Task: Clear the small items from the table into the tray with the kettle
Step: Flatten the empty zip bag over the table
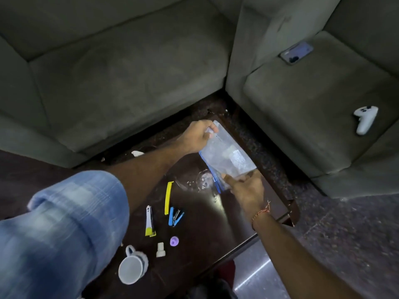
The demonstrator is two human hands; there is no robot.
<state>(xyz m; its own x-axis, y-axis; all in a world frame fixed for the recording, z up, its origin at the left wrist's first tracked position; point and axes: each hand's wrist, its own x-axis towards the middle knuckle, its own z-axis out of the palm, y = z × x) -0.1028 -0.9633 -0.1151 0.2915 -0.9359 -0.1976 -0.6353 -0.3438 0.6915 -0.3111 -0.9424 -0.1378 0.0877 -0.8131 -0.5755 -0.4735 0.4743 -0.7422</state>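
Left hand: my left hand [199, 135] pinches the far corner of a clear zip bag [226, 157], fingers closed on it.
Right hand: my right hand [246, 187] grips the bag's near end by the blue zip strip, so both hands are clamped on one thing, held over the far right part of the table [216, 223].
Bag axis: it runs from far-left to near-right, between my two hands.
Small items: yellow clip [168, 197], blue stapler [175, 216], white-and-yellow nail clipper [149, 221], purple cap [174, 241], white plug [160, 250] and white mug [132, 268] lie toward the near left edge, nearer my left arm.
Tray and kettle: not in sight; I cannot tell which way they lie.
Surface: dark, glossy table, glare in the middle; a clear glass thing [203, 180] sits just below the bag.
Room: grey corner sofa [129, 72] beyond the far edge, with a phone [296, 53] and white controller [365, 119] on it.
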